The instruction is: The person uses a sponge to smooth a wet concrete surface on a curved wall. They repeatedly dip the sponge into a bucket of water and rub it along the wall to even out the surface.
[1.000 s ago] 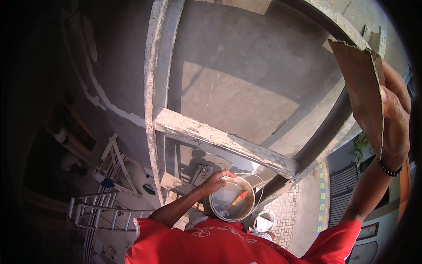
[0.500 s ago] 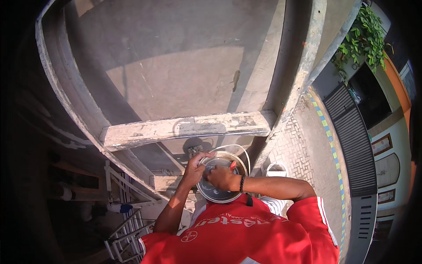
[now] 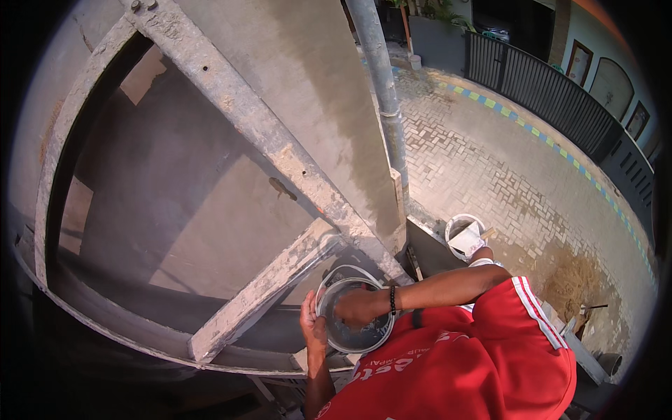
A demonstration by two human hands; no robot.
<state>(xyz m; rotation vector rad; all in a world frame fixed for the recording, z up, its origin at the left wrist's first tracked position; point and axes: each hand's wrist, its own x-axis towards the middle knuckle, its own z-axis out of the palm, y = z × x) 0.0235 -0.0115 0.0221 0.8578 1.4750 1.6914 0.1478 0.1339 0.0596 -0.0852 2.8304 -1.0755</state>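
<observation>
My left hand (image 3: 311,318) grips the side of a pail (image 3: 358,343) with grey contents, held low in front of me just below a crusted metal cross rung (image 3: 259,287). My right hand (image 3: 355,306) reaches down inside the pail, so its fingers and anything in them are hidden. A dark bead bracelet is on that wrist. The pail is close against my red shirt (image 3: 476,350).
A crusted metal frame (image 3: 252,126) stands against a grey plastered wall (image 3: 161,196). Right are a vertical pipe (image 3: 378,77), a paved street (image 3: 448,140) below, a slatted gate (image 3: 532,91), a white bucket (image 3: 455,234) holding pale items, and a sand pile (image 3: 574,287).
My right hand has come down from high on the right, where it held a thin flat board, into the pail; that board is now hidden. My view has swung right toward the street.
</observation>
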